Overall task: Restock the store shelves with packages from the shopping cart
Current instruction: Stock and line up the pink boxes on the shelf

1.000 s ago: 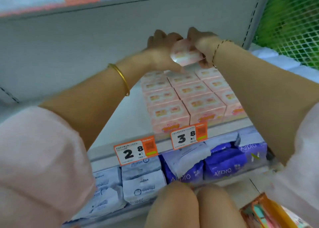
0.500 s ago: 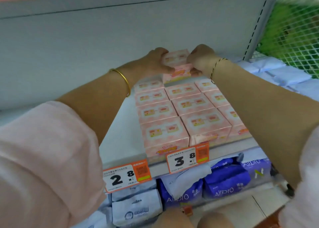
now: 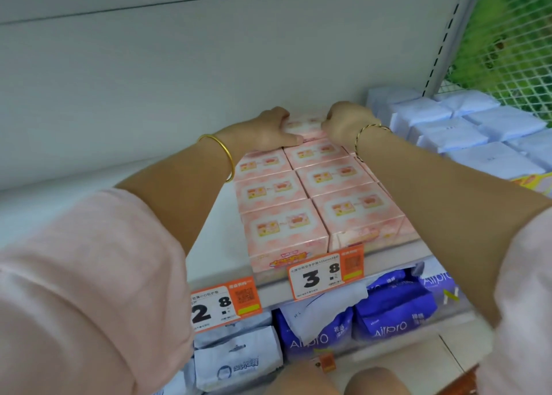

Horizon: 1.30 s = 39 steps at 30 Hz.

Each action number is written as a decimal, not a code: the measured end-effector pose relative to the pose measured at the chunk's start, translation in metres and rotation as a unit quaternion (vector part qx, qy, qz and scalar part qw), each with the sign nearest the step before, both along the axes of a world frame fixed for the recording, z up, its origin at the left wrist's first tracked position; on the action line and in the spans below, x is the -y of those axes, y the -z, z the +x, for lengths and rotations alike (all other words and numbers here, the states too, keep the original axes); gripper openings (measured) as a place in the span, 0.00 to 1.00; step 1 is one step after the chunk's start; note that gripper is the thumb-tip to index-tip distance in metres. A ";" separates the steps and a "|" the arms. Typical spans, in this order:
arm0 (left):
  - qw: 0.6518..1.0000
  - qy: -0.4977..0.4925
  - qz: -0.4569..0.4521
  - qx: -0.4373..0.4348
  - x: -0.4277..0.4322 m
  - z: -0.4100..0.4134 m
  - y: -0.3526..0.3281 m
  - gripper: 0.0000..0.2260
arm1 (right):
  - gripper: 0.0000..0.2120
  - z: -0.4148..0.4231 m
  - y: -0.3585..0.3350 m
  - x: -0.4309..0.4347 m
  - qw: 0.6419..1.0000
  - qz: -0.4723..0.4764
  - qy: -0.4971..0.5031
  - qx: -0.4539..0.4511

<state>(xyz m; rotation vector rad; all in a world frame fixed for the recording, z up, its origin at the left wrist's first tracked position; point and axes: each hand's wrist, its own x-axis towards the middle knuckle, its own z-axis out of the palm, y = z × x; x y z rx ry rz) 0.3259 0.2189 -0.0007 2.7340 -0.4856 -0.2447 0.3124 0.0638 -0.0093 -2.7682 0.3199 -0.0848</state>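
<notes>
A small pink box (image 3: 303, 126) sits at the back of the shelf, behind the rows of identical pink boxes (image 3: 316, 197). My left hand (image 3: 268, 131) grips its left side and my right hand (image 3: 346, 124) grips its right side. The box rests level with the row, close to the white back panel. Both arms reach over the stocked boxes. The shopping cart is out of view.
Pale blue packs (image 3: 466, 131) fill the shelf to the right. The shelf surface (image 3: 206, 233) left of the pink boxes is bare white. Orange price tags (image 3: 325, 272) hang on the shelf edge. Blue and white packages (image 3: 391, 314) lie on the shelf below. My knees (image 3: 337, 379) are at the bottom.
The pink box went from held in the air, down and back to the rear of the row. Both hands followed it and stay on its sides.
</notes>
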 end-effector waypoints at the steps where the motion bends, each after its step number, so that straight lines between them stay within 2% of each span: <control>1: 1.000 0.001 0.013 0.000 0.000 0.000 0.000 0.33 | 0.13 0.000 0.001 0.000 1.000 -0.011 0.000 -0.005; 5: 0.998 0.008 0.059 -0.014 0.002 -0.001 -0.001 0.33 | 0.09 -0.002 0.001 -0.001 0.999 -0.039 0.007 -0.022; 9: 0.998 0.002 0.065 -0.008 0.003 -0.005 -0.002 0.30 | 0.13 -0.007 0.003 0.002 0.997 -0.075 -0.010 -0.007; 12: 0.999 -0.019 0.022 0.024 0.007 -0.013 -0.004 0.27 | 0.15 -0.015 -0.001 0.008 0.997 -0.059 -0.035 0.041; 16: 0.992 -0.027 -0.060 0.112 0.027 -0.041 -0.012 0.21 | 0.13 -0.052 -0.015 0.022 0.988 -0.022 -0.080 0.134; 20: 0.975 0.020 -0.141 0.169 0.057 -0.087 -0.013 0.17 | 0.10 -0.129 -0.032 0.043 0.981 0.049 -0.104 0.155; 22: 0.969 0.041 -0.161 0.181 0.073 -0.118 -0.008 0.16 | 0.07 -0.174 -0.039 0.057 0.983 0.106 -0.112 0.103; 24: 0.967 0.073 -0.175 0.171 0.092 -0.152 0.004 0.16 | 0.06 -0.221 -0.041 0.077 0.983 0.151 -0.101 -0.020; 28: 0.963 0.167 -0.181 0.112 0.131 -0.215 0.031 0.18 | 0.07 -0.292 -0.029 0.120 0.959 0.127 -0.065 -0.243; 31: 0.961 0.207 -0.156 0.098 0.156 -0.249 0.048 0.20 | 0.06 -0.324 -0.002 0.146 0.935 0.084 -0.023 -0.344; 33: 0.956 0.234 -0.151 0.089 0.169 -0.268 0.056 0.22 | 0.05 -0.338 0.019 0.157 0.928 0.044 0.015 -0.369; 35: 0.950 0.267 -0.136 0.089 0.181 -0.284 0.062 0.22 | 0.14 -0.347 0.037 0.162 0.926 -0.039 0.030 -0.375; 37: 0.945 0.291 -0.111 0.098 0.188 -0.295 0.067 0.17 | 0.24 -0.355 0.050 0.160 0.906 -0.135 0.027 -0.400; 38: 0.944 0.298 -0.098 0.098 0.191 -0.298 0.070 0.15 | 0.22 -0.358 0.055 0.157 0.894 -0.155 0.027 -0.419; 39: 0.944 0.303 -0.090 0.096 0.194 -0.299 0.073 0.14 | 0.16 -0.360 0.063 0.156 0.881 -0.169 0.034 -0.441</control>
